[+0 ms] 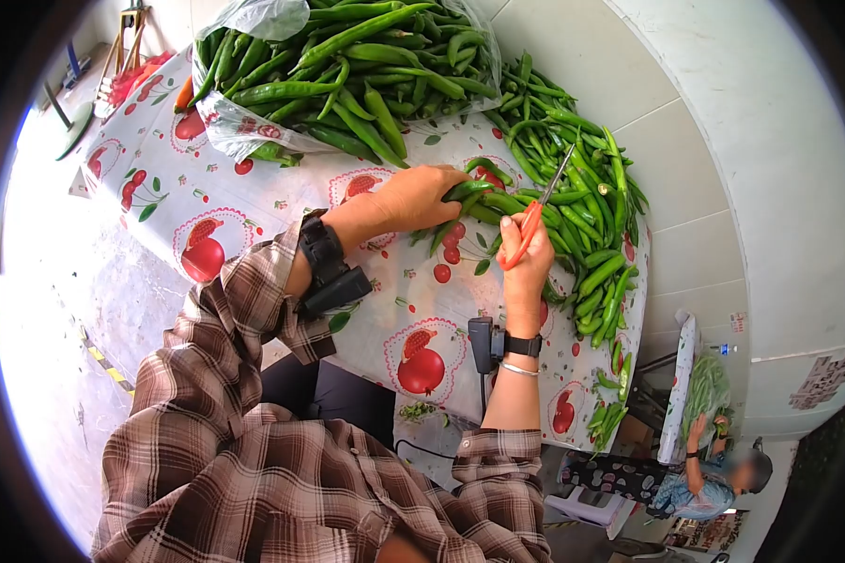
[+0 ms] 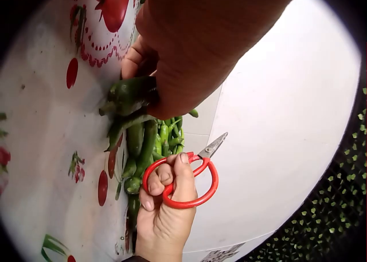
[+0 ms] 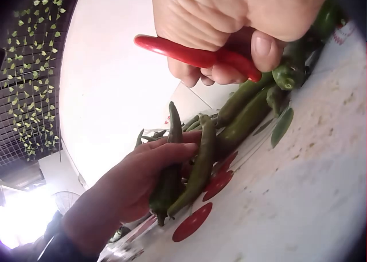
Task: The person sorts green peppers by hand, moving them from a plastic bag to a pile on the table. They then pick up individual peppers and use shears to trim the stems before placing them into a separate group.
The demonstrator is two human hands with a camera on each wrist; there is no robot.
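My left hand grips green peppers low over the patterned tablecloth. Two of these peppers show in the right wrist view, with the left hand's thumb and fingers around them. Red-handled scissors are held in my right hand, blades pointing up and away, just right of the left hand. The left wrist view shows the right hand's fingers at the scissors' red loops; whether the blades are fully closed cannot be told. Nearby, a pile of green peppers lies beyond the scissors.
A clear plastic bag full of green peppers stands at the table's far left. More small peppers lie along the right edge of the tablecloth. A pale wall rises behind. Another person is at a second table at lower right.
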